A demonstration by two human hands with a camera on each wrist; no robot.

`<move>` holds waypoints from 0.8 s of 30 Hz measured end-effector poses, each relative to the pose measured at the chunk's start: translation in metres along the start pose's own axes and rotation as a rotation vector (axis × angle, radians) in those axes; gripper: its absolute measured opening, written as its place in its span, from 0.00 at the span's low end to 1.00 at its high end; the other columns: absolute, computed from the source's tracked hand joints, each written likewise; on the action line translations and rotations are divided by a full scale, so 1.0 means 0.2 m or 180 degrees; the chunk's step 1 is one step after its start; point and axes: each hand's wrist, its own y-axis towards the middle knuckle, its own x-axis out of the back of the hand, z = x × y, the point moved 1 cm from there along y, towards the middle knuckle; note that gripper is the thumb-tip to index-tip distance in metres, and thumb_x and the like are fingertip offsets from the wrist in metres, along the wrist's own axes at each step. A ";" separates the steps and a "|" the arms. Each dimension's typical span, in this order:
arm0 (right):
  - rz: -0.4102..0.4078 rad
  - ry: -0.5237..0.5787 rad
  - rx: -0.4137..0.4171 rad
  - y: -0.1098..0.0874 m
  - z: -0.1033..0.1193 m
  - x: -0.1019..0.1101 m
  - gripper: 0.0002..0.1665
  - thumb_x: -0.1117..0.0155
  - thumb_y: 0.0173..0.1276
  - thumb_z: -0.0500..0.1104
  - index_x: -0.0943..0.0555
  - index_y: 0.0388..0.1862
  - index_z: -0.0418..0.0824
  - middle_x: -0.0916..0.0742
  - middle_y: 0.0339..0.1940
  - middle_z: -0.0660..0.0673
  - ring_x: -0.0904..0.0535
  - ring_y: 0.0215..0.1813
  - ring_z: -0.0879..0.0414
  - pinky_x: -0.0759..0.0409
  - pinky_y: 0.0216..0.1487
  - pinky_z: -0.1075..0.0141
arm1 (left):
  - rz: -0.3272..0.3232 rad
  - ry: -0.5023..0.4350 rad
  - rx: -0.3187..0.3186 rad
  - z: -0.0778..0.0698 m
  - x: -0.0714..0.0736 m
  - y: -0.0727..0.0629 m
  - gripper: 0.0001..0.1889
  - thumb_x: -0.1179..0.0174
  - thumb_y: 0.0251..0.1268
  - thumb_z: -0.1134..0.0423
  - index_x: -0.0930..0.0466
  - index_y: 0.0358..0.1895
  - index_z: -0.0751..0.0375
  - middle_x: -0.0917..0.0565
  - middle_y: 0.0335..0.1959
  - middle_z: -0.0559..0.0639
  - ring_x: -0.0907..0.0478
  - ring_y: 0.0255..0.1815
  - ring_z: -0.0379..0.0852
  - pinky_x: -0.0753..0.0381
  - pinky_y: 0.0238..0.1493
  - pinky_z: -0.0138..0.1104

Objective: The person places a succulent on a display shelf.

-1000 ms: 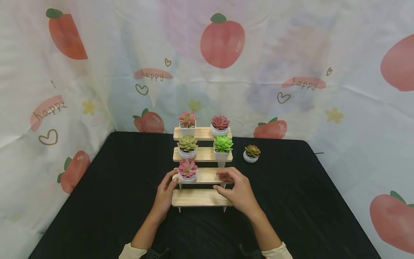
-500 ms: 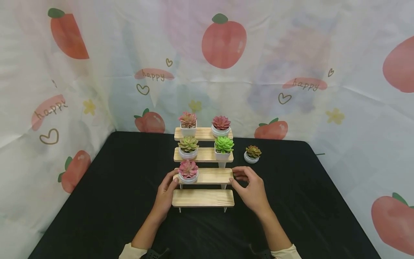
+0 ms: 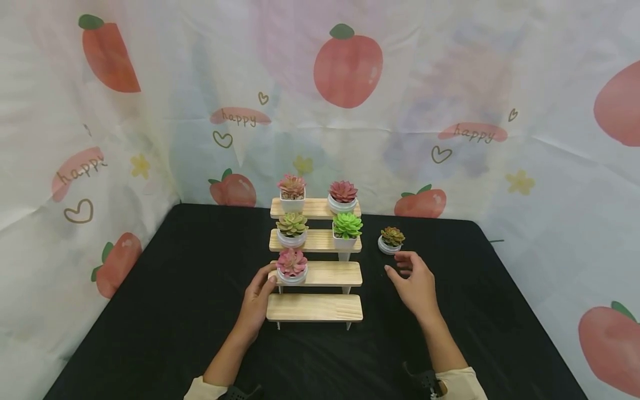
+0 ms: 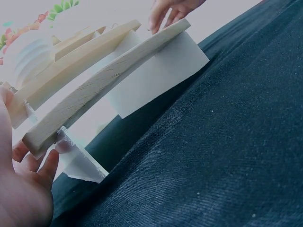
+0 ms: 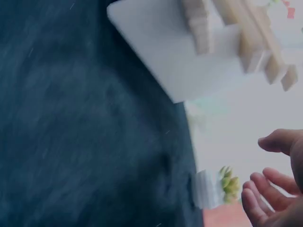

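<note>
Head view | right hand [image 3: 414, 280], fingers loosely spread and holding nothing, sits just below-right of the small potted succulent [image 3: 390, 239] right of frame centre | left hand [image 3: 258, 300] farther off, fingers resting on wooden stand [image 3: 314, 307]

The word "happy" reads in thin brown script on the printed backdrop curtain [image 3: 320, 83]: once on a pink patch upper centre-left, once at right of centre, once slanted at far left. Nothing legible appears on pots, shelf or tabletop.
</note>
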 end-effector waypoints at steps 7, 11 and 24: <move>0.0098 -0.0149 -0.0511 0.02 -0.08 -0.02 0.30 0.28 0.70 0.41 0.28 0.63 0.28 0.19 0.59 0.30 0.22 0.58 0.37 0.24 0.60 0.45 | -0.0007 0.0000 -0.0001 0.00 0.00 0.00 0.17 0.52 0.85 0.62 0.25 0.68 0.57 0.26 0.69 0.52 0.32 0.68 0.47 0.33 0.66 0.38; 0.0079 -0.0138 -0.0626 0.04 -0.12 -0.05 0.38 0.27 0.69 0.43 0.34 0.69 0.26 0.25 0.62 0.28 0.25 0.62 0.34 0.26 0.62 0.44 | -0.0015 0.0006 -0.0003 0.00 0.00 0.00 0.17 0.51 0.85 0.62 0.25 0.69 0.57 0.27 0.70 0.52 0.32 0.68 0.48 0.33 0.66 0.40; 0.0234 -0.0282 -0.0858 0.15 -0.21 -0.12 0.53 0.26 0.67 0.50 0.45 0.76 0.23 0.32 0.68 0.22 0.34 0.69 0.29 0.36 0.68 0.39 | -0.0002 -0.0044 -0.0044 0.00 -0.01 0.00 0.17 0.51 0.85 0.61 0.25 0.68 0.57 0.28 0.71 0.53 0.34 0.71 0.50 0.36 0.68 0.53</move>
